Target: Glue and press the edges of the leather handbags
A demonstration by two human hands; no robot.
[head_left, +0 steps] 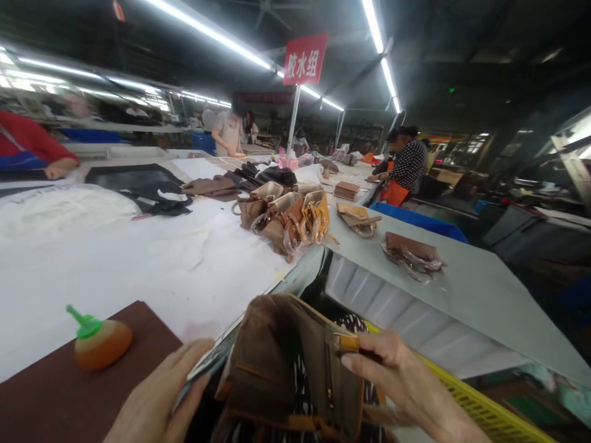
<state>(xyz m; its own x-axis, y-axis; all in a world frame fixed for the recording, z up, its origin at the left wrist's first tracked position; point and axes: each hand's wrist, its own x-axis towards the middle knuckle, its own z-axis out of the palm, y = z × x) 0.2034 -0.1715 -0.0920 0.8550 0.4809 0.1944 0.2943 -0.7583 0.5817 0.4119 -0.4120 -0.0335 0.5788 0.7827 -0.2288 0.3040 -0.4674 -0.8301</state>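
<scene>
Right hand (406, 387) observed closed, thumb and forefinger pinched on the tan tab at the 3 o'clock edge of the brown bag (286, 363). Left hand (161, 394) laid against the bag's 9 o'clock side, fingers loosely bent; whether anything is gripped cannot be told. Bag is held open between both hands at 6 o'clock of the view, over the edge of the white-covered table (115, 258). Glue bottle (99, 341) with green cap noted at 9 o'clock of the left hand, on a brown mat (46, 394). Pile of tan bags (290, 215) recorded at 12 o'clock, yellow crate (484, 412) at 4 o'clock. Workshop lit by tube lights; red sign (305, 58) overhead; a seated person (406, 166) at 1 o'clock
</scene>
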